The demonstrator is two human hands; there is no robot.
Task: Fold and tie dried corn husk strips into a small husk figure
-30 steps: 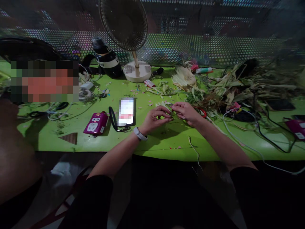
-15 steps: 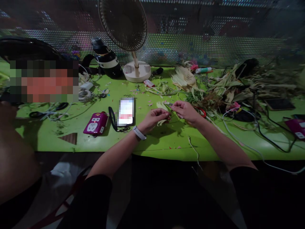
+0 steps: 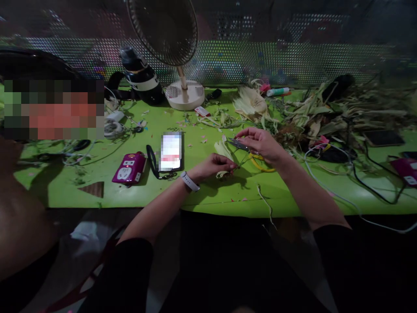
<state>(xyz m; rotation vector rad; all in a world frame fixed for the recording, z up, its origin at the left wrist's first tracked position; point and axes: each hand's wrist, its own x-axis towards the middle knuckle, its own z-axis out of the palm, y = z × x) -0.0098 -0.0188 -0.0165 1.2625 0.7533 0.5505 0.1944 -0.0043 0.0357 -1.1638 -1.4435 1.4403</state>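
Pinched in my left hand (image 3: 215, 166) is a pale green husk piece (image 3: 224, 148) with a thin stem that reaches toward the right. My right hand (image 3: 260, 144) holds scissors, their grey metal blades (image 3: 239, 144) pointing left above the stem and their yellow handle loops (image 3: 261, 165) hanging below the palm. A small gap separates the two hands over the green table (image 3: 211, 206). A loose pale strand (image 3: 265, 201) lies near the front edge.
A lit phone (image 3: 171, 151) and a purple power socket (image 3: 129, 168) lie to the left. Behind stand a fan (image 3: 185, 94) and a black bottle (image 3: 143, 80). Dried husks (image 3: 250, 103) and cables (image 3: 339, 198) spread on the right. Another person sits at far left.
My right hand has risen slightly and turned, and the scissors' blades and yellow handles now show clearly. My left hand has shifted slightly down and right with the husk piece.
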